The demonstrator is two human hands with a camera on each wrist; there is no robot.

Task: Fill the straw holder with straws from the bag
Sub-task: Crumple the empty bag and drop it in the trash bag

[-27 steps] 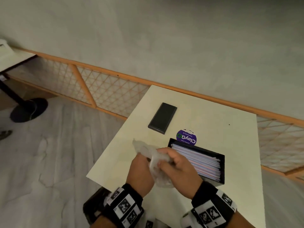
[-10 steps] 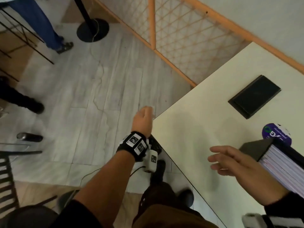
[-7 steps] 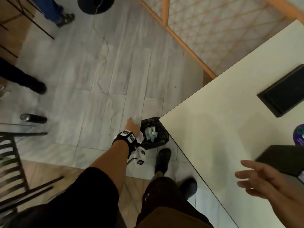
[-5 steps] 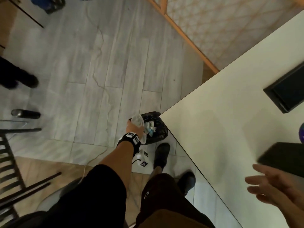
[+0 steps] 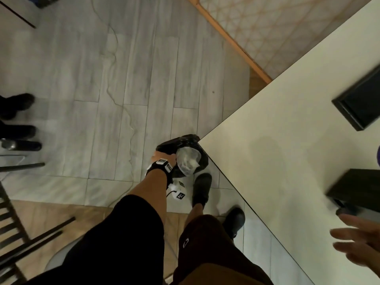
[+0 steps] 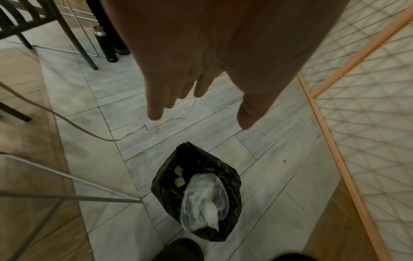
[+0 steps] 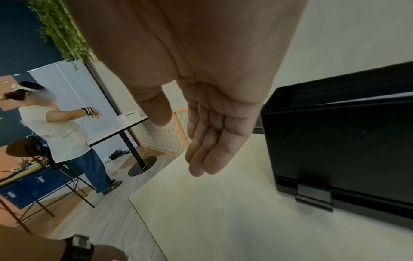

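Note:
The empty clear plastic bag [image 6: 204, 199] lies crumpled inside a black trash bag [image 6: 170, 176] on the floor by the table corner; the head view shows the clear bag [image 5: 185, 161] too. My left hand [image 6: 201, 120] hangs above it with straight, spread fingers and holds nothing; in the head view my left hand [image 5: 162, 158] is beside the trash bag [image 5: 178, 141]. The black straw holder [image 7: 335, 150] stands on the table, its contents mostly hidden. My right hand [image 7: 178, 146] hovers open just left of it, and the head view shows that hand [image 5: 353, 243] in front of the holder [image 5: 357, 190].
A flat black phone-like slab [image 5: 359, 105] lies farther back on the cream table [image 5: 277, 140]. An orange lattice railing [image 5: 236, 44] runs behind. A thin cable [image 5: 127, 120], a dark chair [image 5: 12, 223] and someone's shoes [image 5: 16, 130] are on the floor at left. My own shoes [image 5: 202, 188] stand by the trash bag.
My left hand went down to the black trash bag and let go of the clear bag, which now lies in it. The right hand stayed open over the table.

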